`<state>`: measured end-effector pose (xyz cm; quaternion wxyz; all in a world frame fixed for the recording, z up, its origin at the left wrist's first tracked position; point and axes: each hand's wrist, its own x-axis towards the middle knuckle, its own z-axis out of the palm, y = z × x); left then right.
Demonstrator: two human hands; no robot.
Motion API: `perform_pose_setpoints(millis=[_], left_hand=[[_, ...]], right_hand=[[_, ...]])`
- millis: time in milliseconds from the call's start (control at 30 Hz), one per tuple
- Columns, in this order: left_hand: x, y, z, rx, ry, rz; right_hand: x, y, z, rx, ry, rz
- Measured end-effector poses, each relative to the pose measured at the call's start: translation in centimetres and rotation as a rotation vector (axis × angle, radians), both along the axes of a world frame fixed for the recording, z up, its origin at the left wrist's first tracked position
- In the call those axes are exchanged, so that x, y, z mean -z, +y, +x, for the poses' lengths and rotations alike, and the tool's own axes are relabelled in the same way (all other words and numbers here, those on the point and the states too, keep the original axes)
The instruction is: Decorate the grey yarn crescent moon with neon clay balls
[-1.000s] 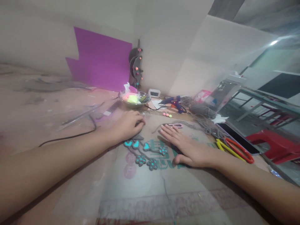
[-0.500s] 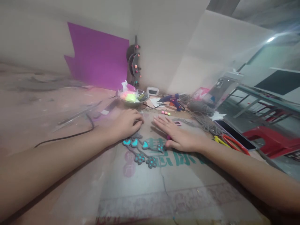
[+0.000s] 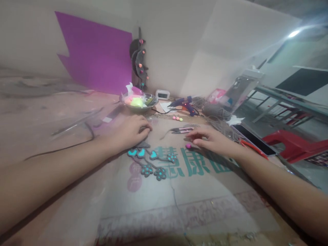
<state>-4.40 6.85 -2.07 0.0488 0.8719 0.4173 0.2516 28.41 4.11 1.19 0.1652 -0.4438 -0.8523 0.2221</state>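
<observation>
On the printed board lies a charm with dangling strands (image 3: 153, 155), dark grey with turquoise hearts and flowers at the strand ends. My left hand (image 3: 133, 131) rests palm down just above its grey top piece, fingers loosely bent and thumb apart. To the right, my right hand (image 3: 210, 140) hovers low with curved fingers spread from the thumb, holding nothing. Its fingertips are beside a pair of thread snips (image 3: 182, 130); whether they touch is unclear. A small magenta ball (image 3: 188, 146) sits below that thumb.
Behind stand a bowl (image 3: 139, 108) of bright clay-like lumps, a small clock (image 3: 162, 94) and a glue gun (image 3: 185, 104). Small coloured balls (image 3: 177, 118) lie in front. At right are grey yarn (image 3: 216, 112), a phone (image 3: 253, 139) and red-handled pliers (image 3: 253, 149). A purple sheet (image 3: 99, 58) leans left.
My right hand has moved right and lifted from its flat pose, fingers now curved, uncovering the snips and magenta ball. My left hand has kept its pose. The whole view has shifted slightly.
</observation>
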Motion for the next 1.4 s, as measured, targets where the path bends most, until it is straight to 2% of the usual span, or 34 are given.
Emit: perform_pose_setpoints(millis=[67,167,267,433,533,633,733,867,933,1100,1233,1400], left_hand=[[0.1,0.2,-0.1,0.004,0.003,0.007],[0.1,0.2,-0.1,0.008,0.005,0.005],[0.0,0.0,0.0,0.008,-0.012,-0.001],[0.0,-0.3,0.2,-0.01,-0.043,-0.002],[0.0,-0.5,0.4,-0.024,-0.056,-0.031],[0.0,-0.6,0.6,-0.047,-0.079,-0.033],[0.1,-0.6,0.7,-0.056,-0.088,-0.033],[0.2,-0.5,0.8,-0.067,-0.074,-0.011],[0.1,-0.5,0.7,-0.067,-0.066,-0.009],[0.0,-0.5,0.7,-0.035,-0.05,-0.015],[0.3,-0.1,0.3,-0.007,-0.049,0.001],[0.2,-0.1,0.1,-0.009,-0.037,0.003]], right_hand=[[-0.5,0.2,0.3,-0.079,-0.038,-0.115],[-0.8,-0.2,-0.1,-0.132,-0.061,-0.12],[-0.4,-0.8,-0.9,-0.105,-0.065,-0.066],[0.0,-1.0,-1.3,-0.038,-0.008,-0.067],[0.0,-1.2,-1.9,0.0,0.009,0.003],[0.4,-1.5,-2.4,-0.024,-0.046,0.131],[1.6,-1.4,-2.0,-0.077,-0.094,0.217],[3.0,-0.6,-0.9,-0.053,-0.122,0.283],[2.9,-0.5,-0.7,-0.055,-0.089,0.293],[1.2,-1.4,-1.6,0.008,0.049,0.279],[1.2,-1.5,-2.2,0.041,0.115,0.279],[1.4,-1.3,-1.7,0.04,0.145,0.434]])
